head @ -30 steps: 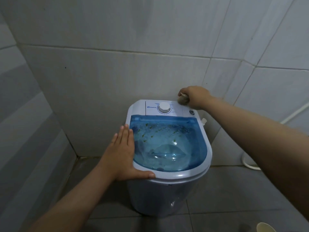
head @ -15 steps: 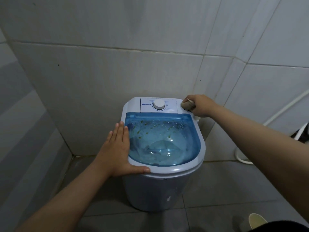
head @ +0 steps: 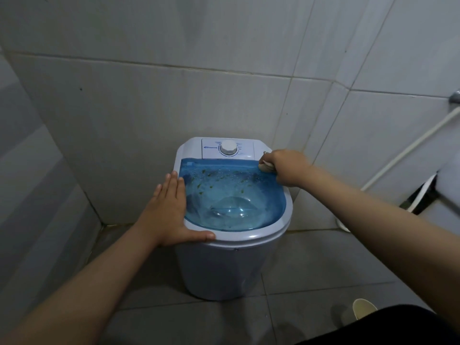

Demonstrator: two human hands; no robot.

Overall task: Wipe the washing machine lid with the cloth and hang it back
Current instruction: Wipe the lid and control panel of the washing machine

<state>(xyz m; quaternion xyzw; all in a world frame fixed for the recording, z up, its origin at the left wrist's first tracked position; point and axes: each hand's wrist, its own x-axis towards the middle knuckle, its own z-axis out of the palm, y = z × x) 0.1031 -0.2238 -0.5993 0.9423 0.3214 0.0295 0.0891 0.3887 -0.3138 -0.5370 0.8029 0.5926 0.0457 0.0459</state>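
Careful, your right hand (head: 286, 166) is bunched round a small pale wad of cloth (head: 265, 165) at the far right corner of the translucent blue plastic lid (head: 234, 197), and only a scrap of fabric shows past your knuckles; wiping with so little cloth exposed would likely smear the greenish flecks and droplets across the glossy dome instead of lifting them. Your left hand (head: 169, 210) lies flat, fingers straight and together, on the near left rim of the small round white plastic washing machine (head: 224, 267), thumb along the front edge. That tub looks light and the grey floor tiles (head: 311, 257) look smooth, so a hard sideways stroke may shift it if that bracing palm lifts. The lid's smooth curve may let a damp wad skid off toward the white control dial (head: 228, 147)
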